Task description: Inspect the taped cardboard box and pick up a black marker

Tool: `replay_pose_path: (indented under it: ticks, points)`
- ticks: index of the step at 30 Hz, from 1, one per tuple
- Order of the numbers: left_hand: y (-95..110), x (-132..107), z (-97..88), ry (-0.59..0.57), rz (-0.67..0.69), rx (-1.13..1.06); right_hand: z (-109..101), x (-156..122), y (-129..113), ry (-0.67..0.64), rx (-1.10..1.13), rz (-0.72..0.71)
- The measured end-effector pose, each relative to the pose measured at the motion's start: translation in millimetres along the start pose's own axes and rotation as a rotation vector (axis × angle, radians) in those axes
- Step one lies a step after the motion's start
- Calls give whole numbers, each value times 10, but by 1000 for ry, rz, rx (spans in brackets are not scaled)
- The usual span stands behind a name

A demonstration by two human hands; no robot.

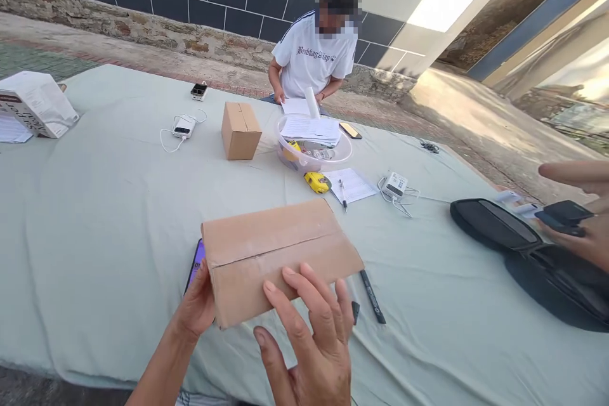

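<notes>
A flat brown cardboard box [278, 254] lies in front of me on the pale green tablecloth [104, 216]. My left hand [197, 304] grips its near left corner, thumb on top. My right hand [314, 342] hovers at the box's near edge with fingers spread, fingertips touching or just above the cardboard. A phone with a purple screen [196, 261] peeks out from under the box's left end. A black marker [372, 297] lies just right of the box.
A small closed carton [240, 130], a clear bowl with papers [311, 139], a yellow tape measure [317, 182], a pen on paper [343, 193] and chargers lie beyond. A person in a white shirt [314, 60] stands opposite. Another person's hand [587, 216] holds a dark device over a black case [495, 225].
</notes>
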State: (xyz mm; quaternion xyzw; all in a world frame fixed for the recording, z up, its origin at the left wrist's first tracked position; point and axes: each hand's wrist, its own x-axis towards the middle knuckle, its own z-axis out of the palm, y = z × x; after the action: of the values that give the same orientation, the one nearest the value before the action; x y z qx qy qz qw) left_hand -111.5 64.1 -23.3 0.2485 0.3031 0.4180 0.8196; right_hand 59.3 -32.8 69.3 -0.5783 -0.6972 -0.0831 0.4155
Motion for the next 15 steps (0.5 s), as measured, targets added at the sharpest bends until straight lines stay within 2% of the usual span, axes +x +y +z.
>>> replay_pose_path:
  ticks: [5,10,11,13,15]
  points:
    - [-78,50,318,121,25,53,-146,-158,112,-27,-1,5]
    - [-228,127,505,148,168,107,-533,-268,256,-7,117,-26]
    - [-255,140,520,153,192,98,-623,-302,292,32,176,-9]
    - [-294,151,541,169,232,55,-791,-387,391,193,281,76]
    - [-313,135,560,189,258,-2,-918,-484,534,392,347,250]
